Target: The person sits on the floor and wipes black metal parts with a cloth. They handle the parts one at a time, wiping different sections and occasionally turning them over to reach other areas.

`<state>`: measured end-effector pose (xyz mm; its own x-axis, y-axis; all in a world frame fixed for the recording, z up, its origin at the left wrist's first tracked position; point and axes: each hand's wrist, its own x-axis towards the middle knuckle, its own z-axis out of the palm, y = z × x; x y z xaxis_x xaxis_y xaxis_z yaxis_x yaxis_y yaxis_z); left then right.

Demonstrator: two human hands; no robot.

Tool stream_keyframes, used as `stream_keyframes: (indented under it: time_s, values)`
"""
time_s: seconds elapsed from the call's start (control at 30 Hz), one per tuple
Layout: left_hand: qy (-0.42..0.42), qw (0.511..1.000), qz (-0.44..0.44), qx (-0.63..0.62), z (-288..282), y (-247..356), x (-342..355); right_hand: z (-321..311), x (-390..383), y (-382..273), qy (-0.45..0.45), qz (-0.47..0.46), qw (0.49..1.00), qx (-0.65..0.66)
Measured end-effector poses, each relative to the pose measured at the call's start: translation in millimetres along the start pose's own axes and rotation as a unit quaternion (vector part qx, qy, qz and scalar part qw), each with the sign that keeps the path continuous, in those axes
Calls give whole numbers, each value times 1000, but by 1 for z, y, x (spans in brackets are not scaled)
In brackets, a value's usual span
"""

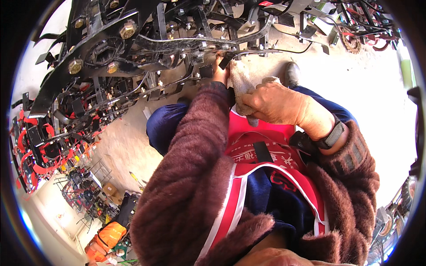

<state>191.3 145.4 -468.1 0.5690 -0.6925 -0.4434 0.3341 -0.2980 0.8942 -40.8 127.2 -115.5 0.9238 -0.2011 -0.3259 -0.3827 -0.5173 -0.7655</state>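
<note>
My right hand [277, 104] is closed on a grey-beige cloth [241, 80], its fingers bunched over the lower part. The cloth hangs beside a curved black metal blade [226, 59] at the near edge of a large bolted machine part. At that blade my left hand [221, 70] reaches up, seeming to grip it; the fingertips are partly hidden by the metal. The black machine frame [162, 44], with brass-coloured bolts and many bent blades, spans the top of the view.
More red and black blade assemblies [33, 155] stand at the far left. Cardboard boxes [111, 190] and tools lie lower left, near an orange item [111, 235]. A toothed wheel [350, 41] is at the upper right. My dark boot [292, 74] rests on the pale floor.
</note>
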Motion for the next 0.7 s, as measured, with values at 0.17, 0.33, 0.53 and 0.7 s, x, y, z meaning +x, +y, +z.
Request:
stream_keyframes:
  time_s: [0.17,0.33,0.53,0.7]
  values:
    - [1,1000,-23,-17,0,11,-31,-2,-3,-1,30,-28,995,-90]
    - [-1,998,-36,-43,7,20,-63,-2,-3,-6,18,-63,998,11]
    - [5,993,-85,-87,14,39,-32,-2,-1,-15,-4,-123,985,119]
    - [1,982,-138,-125,-2,52,-84,-1,-1,-25,75,-195,956,207]
